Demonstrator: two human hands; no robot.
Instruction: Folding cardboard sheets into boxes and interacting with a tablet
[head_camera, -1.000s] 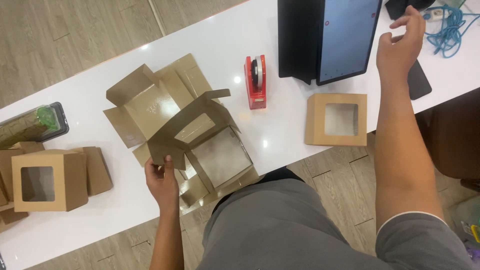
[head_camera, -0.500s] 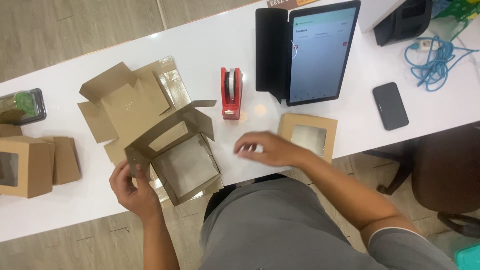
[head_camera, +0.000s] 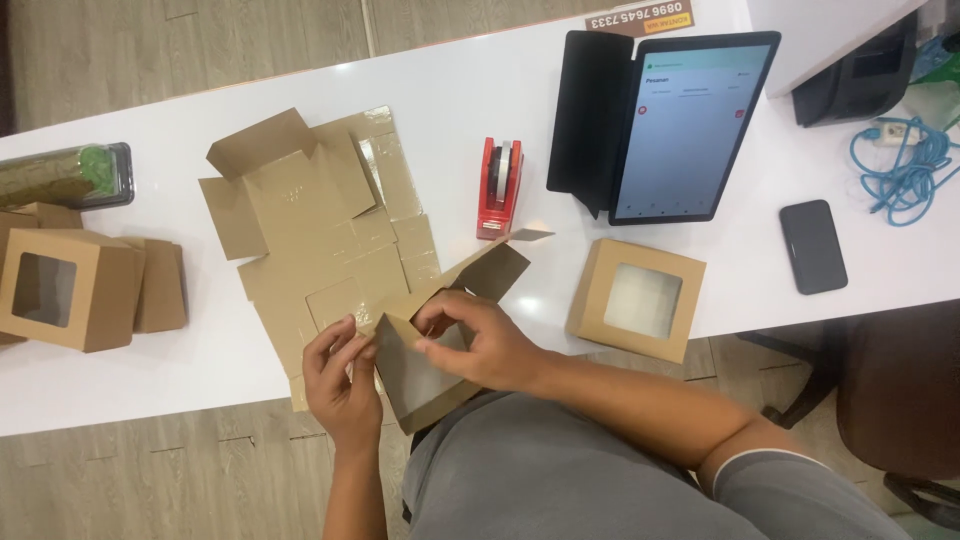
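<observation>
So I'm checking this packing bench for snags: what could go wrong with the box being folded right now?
The half-folded box hangs past the table edge, held only by the left hand and right hand; a slip could drop it. Its raised flap sits close to the red tape dispenser and might knock it. The finished window box also overhangs the edge.

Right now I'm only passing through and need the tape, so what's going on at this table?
A person is working a half-folded brown cardboard box at the table's near edge. The left hand grips its left side; the right hand presses into the top, one flap raised. Flat box blanks lie just behind. A finished window box sits to the right, more window boxes at far left. The red tape dispenser stands untouched beside a propped tablet.
</observation>
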